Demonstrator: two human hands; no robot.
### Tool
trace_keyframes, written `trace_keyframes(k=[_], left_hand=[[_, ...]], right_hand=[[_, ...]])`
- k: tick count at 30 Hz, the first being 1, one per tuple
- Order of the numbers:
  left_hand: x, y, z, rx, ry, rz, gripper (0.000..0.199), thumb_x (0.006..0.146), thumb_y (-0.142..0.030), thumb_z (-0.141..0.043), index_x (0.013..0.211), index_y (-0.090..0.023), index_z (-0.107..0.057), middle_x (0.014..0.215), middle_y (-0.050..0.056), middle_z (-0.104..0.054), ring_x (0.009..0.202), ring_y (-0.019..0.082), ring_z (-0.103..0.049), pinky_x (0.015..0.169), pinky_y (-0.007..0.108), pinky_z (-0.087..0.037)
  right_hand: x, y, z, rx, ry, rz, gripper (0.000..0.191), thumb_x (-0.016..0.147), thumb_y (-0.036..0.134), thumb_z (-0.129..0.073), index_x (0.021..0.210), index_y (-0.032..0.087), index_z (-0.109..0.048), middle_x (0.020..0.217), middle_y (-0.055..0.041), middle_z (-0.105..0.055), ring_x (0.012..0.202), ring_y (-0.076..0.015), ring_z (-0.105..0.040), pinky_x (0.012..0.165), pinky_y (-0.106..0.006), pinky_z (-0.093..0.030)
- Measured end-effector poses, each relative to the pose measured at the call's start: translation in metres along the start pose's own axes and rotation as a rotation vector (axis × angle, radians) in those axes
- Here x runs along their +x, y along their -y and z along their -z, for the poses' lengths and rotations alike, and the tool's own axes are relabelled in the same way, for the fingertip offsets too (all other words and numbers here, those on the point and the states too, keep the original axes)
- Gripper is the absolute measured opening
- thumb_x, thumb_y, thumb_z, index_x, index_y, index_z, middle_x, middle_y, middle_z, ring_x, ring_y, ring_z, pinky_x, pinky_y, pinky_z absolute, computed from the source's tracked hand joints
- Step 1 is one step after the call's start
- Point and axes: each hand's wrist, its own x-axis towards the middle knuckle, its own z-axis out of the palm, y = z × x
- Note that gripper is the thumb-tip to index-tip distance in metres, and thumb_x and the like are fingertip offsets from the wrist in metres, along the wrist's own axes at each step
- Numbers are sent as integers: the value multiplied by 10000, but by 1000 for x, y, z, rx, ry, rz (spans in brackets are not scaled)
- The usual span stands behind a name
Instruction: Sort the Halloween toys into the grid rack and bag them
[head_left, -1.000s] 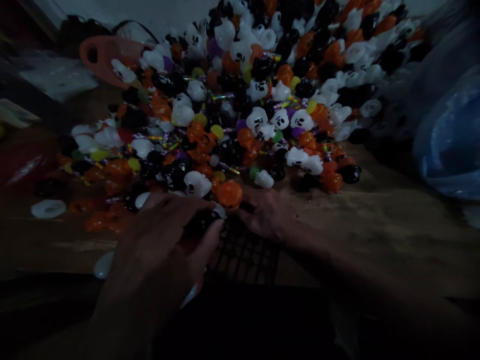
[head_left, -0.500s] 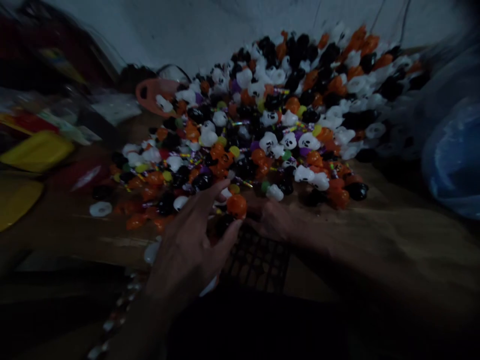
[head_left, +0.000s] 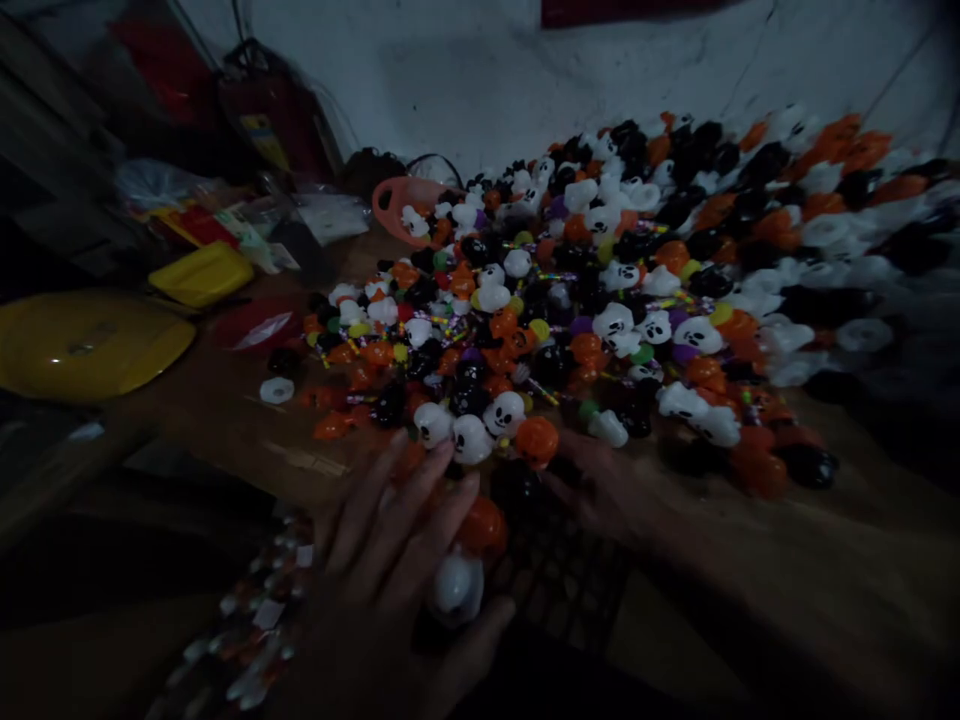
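Note:
My left hand [head_left: 401,560] is spread at the table's front edge, its fingers stretched and thumb apart. Between its index finger and thumb show an orange figure [head_left: 484,525] and a white figure [head_left: 456,588]; I cannot tell whether they touch the palm. Its fingertips reach close to a small row of white ghost figures [head_left: 471,440] with black faces. My right hand [head_left: 607,485] has its fingers curled beside an orange pumpkin figure [head_left: 536,442] and a dark, rounded piece [head_left: 517,485]. Shadow hides those fingertips, and what they grip is unclear.
A large heap of orange, black and white figures [head_left: 622,270] covers the wooden table [head_left: 817,540] up to the wall. At left are a yellow lid-like piece [head_left: 90,345], a yellow box [head_left: 201,275] and a red dish [head_left: 255,325]. A dark grid [head_left: 570,580] lies below my hands.
The view has shifted, so the heap appears lower and farther right. My left hand has drawn back from the orange pumpkin figure and spread its fingers; the right hand stays beside it.

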Motion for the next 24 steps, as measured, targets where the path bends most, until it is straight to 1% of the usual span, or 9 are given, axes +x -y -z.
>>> trace_keyframes(k=[3, 5, 7, 10, 13, 17, 20, 22, 24], left_hand=[[27, -7, 1, 4, 32, -23, 603, 821, -372, -583, 1376, -208, -413, 1471, 41, -408, 1378, 291, -323, 1103, 489, -316], [46, -10, -5, 4, 115, -98, 592, 868, -383, -523, 1414, -222, -361, 1526, 18, -304, 1408, 269, -266, 1121, 485, -299], [59, -12, -17, -10, 215, -145, 519, 919, -364, -437, 1414, -227, -364, 1545, 5, -251, 1425, 243, -229, 1140, 480, -281], [63, -13, -37, -4, 308, -139, 477, 943, -221, -363, 1419, -184, -356, 1555, 29, -225, 1438, 186, -183, 1159, 405, -268], [59, -12, -46, -4, 348, -172, 520, 918, -136, -367, 1436, -124, -312, 1558, 76, -209, 1444, 188, -148, 1174, 388, -237], [57, -8, -49, -25, 395, -206, 537, 925, -160, -369, 1449, -96, -271, 1567, 113, -149, 1448, 211, -123, 1184, 412, -208], [57, -9, -49, -31, 390, -206, 558, 934, -194, -385, 1461, -92, -235, 1571, 121, -119, 1452, 207, -82, 1187, 409, -202], [58, -10, -42, -79, 414, -178, 570, 942, -268, -409, 1465, -122, -234, 1570, 106, -128, 1451, 217, -85, 1185, 436, -204], [62, -10, -25, -194, 434, -141, 602, 942, -368, -432, 1476, -201, -211, 1567, 59, -170, 1442, 219, -137, 1173, 442, -248]], right_hand=[[2, -3, -3, -17, -27, 50, 178, 879, 248, -541, 1020, 208, -640, 1005, -52, -684, 948, -213, -646, 804, -328, -529], [3, -4, -5, -9, -54, 117, 168, 889, 256, -535, 1003, 210, -649, 1015, -52, -679, 942, -203, -643, 789, -313, -530], [3, -5, -6, -11, -75, 164, 188, 893, 257, -523, 1014, 202, -657, 1023, -64, -671, 921, -200, -639, 780, -314, -533], [-1, -4, -6, -97, -40, 160, 233, 902, 231, -493, 1068, 204, -654, 1094, -80, -640, 903, -192, -631, 748, -315, -533], [-4, -3, -5, -105, 13, 216, 241, 932, 221, -451, 1065, 206, -651, 1071, -74, -623, 872, -157, -611, 750, -291, -521], [-3, -1, -1, -76, 26, 219, 233, 946, 260, -454, 982, 180, -670, 917, -62, -628, 786, -141, -595, 674, -247, -492], [-2, -1, -1, -97, 53, 209, 246, 949, 279, -447, 961, 178, -671, 919, -68, -628, 800, -153, -602, 676, -253, -489], [-1, -2, -2, -106, 41, 218, 242, 945, 277, -445, 967, 177, -665, 948, -73, -633, 825, -161, -611, 704, -266, -501], [-1, -4, -3, -120, 26, 226, 227, 931, 262, -454, 974, 171, -658, 973, -83, -643, 864, -180, -626, 734, -291, -516]])
